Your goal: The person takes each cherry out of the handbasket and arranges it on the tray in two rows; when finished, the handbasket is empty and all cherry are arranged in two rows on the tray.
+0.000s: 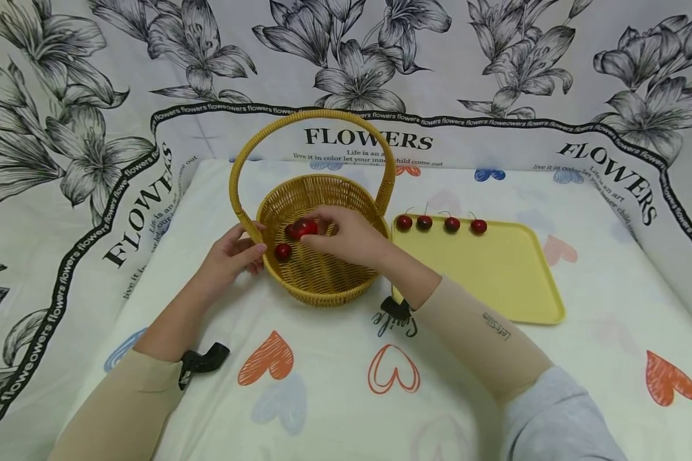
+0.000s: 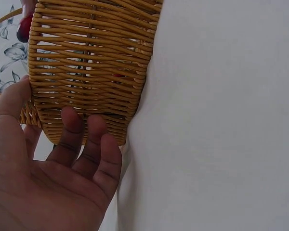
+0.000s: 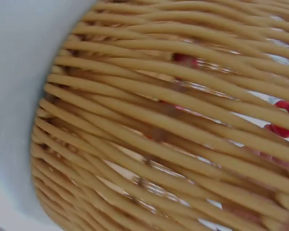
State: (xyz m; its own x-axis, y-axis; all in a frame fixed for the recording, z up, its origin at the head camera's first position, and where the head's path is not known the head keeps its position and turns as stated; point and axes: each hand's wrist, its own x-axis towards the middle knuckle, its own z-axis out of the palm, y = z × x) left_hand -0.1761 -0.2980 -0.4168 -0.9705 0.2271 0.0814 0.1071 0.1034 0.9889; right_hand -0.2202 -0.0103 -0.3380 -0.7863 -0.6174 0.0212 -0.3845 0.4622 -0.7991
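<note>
A round wicker basket (image 1: 323,298) with a tall arched handle stands on the cloth. My left hand (image 1: 230,259) holds its left side at the foot of the handle; in the left wrist view the thumb is at the rim and other fingers curl near the woven wall (image 2: 91,72). My right hand (image 1: 352,237) pinches a dark red cherry (image 1: 305,227) above the basket's inside. Below it, one cherry (image 1: 283,252) lies in the basket, and another (image 1: 290,232) shows partly behind the held one. The right wrist view has mostly blurred wicker (image 3: 149,96), red showing through its gaps.
Right of the basket lies a yellow rectangular tray (image 1: 478,275), with several stemmed cherries (image 1: 452,224) in a row along its far edge. A white cloth printed with hearts (image 1: 266,358) covers the table, and flower-printed fabric (image 1: 357,77) rises behind it.
</note>
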